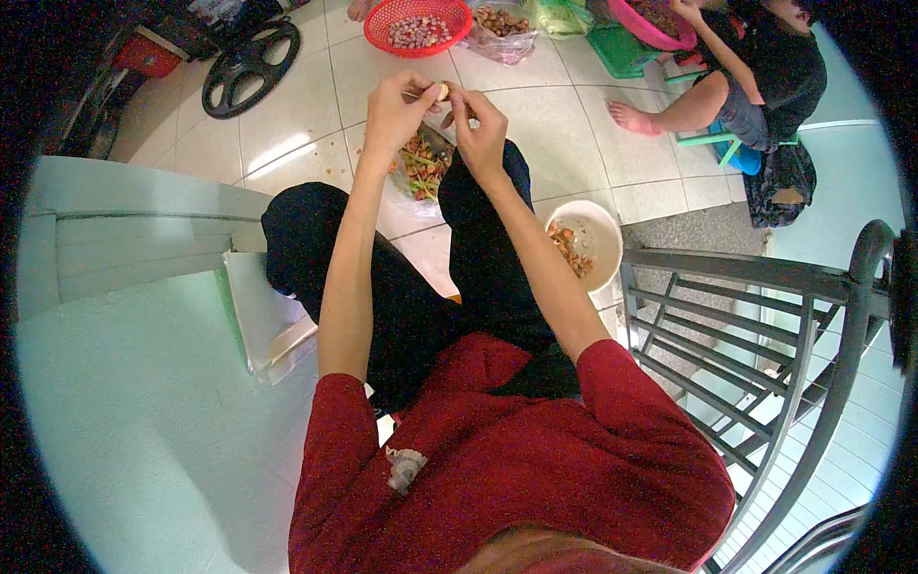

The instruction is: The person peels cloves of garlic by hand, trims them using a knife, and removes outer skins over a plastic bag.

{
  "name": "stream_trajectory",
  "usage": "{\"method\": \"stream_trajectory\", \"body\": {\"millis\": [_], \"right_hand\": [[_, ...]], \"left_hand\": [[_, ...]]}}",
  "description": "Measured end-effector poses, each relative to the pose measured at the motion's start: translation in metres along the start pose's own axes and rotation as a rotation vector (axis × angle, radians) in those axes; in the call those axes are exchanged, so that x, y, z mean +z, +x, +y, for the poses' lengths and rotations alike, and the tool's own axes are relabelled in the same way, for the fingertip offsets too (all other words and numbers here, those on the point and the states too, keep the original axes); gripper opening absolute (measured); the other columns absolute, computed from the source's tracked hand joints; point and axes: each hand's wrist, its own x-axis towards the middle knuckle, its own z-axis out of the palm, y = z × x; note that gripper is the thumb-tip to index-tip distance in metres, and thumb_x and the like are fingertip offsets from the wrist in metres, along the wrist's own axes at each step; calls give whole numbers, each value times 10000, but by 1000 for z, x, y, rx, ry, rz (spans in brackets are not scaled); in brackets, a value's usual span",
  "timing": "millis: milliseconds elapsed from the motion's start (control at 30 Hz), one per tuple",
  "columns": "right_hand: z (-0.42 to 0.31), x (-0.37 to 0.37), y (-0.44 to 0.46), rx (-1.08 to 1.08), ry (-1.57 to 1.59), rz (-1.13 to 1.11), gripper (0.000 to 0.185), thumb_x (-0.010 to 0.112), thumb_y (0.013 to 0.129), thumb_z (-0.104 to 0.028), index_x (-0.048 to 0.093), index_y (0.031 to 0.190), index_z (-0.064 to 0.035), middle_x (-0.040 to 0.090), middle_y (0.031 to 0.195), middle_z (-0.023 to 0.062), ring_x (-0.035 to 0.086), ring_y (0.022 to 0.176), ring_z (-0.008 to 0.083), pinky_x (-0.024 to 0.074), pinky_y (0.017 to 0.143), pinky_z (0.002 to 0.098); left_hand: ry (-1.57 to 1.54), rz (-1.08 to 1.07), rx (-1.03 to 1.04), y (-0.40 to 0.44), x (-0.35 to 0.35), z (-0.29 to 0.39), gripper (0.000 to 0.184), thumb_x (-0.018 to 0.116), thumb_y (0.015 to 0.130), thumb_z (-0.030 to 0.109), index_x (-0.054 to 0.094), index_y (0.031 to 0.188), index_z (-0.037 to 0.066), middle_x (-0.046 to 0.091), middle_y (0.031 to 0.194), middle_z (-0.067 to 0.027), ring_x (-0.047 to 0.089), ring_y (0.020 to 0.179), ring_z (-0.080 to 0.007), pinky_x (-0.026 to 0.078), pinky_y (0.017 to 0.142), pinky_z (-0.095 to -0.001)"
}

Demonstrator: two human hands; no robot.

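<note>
A small pale, rounded piece (442, 93) is between my two hands, above the floor bag. My left hand (400, 110) pinches it from the left, along with something thin that I cannot make out. My right hand (478, 129) has its fingers curled at the piece's right side; whether they grip it is too small to tell. Beneath my hands, a plastic bag (421, 172) on the tiles holds reddish and green scraps. Beyond them stands a red basket (418, 27) with many small pale pieces in it.
A white bucket (598, 244) with orange-brown scraps stands right of my knees, near a metal railing (736, 277). A bag of brown pieces (499, 29) lies beside the basket. At the upper right a person (755, 86) sits on a green stool. A black wheel-shaped object (251, 69) lies upper left.
</note>
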Motion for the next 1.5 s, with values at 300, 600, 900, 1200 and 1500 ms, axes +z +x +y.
{"method": "stream_trajectory", "body": {"millis": [300, 600, 900, 1200, 1500], "right_hand": [[8, 2, -3, -26, -17, 10, 143, 645, 956, -86, 709, 1012, 30, 713, 882, 109, 676, 639, 144, 506, 601, 267], [7, 2, -4, 19, -44, -45, 118, 701, 882, -96, 708, 956, -5, 697, 879, 145, 677, 780, 292, 514, 701, 365], [3, 1, -5, 40, -31, -3, 132, 695, 876, -102, 697, 947, 9, 696, 865, 149, 682, 775, 282, 515, 696, 360], [6, 1, -3, 27, -21, -32, 133, 703, 877, -117, 700, 933, 3, 692, 856, 147, 676, 771, 286, 513, 696, 360], [8, 2, -5, 31, -37, -41, 123, 710, 863, -113, 693, 909, 0, 691, 856, 145, 678, 779, 295, 515, 700, 369]], "left_hand": [[144, 102, 18, 2, 2, -2, 216, 725, 893, 198, 709, 980, 1, 741, 832, -115, 725, 732, -187, 550, 707, -317], [140, 55, 84, 2, 0, -1, 221, 734, 870, 154, 715, 966, -44, 739, 823, -163, 741, 719, -217, 563, 652, -313], [137, 23, 50, -1, 0, 6, 212, 717, 889, 140, 710, 973, -54, 740, 827, -161, 740, 709, -216, 561, 632, -311], [145, 34, 12, -1, 1, 2, 275, 716, 901, 233, 716, 981, -30, 745, 840, -133, 731, 715, -195, 560, 666, -315], [239, 56, 96, 0, 0, 0, 208, 744, 861, 178, 707, 924, -16, 735, 801, -149, 728, 709, -237, 555, 664, -347]]}}
